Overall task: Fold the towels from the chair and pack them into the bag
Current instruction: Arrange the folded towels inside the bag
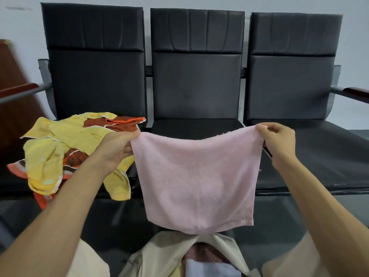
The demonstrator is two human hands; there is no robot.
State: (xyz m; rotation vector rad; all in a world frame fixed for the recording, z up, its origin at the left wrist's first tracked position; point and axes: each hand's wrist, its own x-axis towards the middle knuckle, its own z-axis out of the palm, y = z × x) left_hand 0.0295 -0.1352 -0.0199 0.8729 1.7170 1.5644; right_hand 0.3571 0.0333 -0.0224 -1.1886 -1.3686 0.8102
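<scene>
Pink towel (196, 176), centre of frame, hanging above the open bag (165, 252) at lower centre: judged light, limp, non-slip terry that sags between holds, best taken at its two top corners, where left hand (117, 148) and right hand (279, 144) each have a pinching grip.

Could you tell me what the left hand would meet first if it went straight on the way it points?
Probably the orange-brown towel lying just beyond the left hand, which pinches the pink towel; depth is unclear.
</scene>
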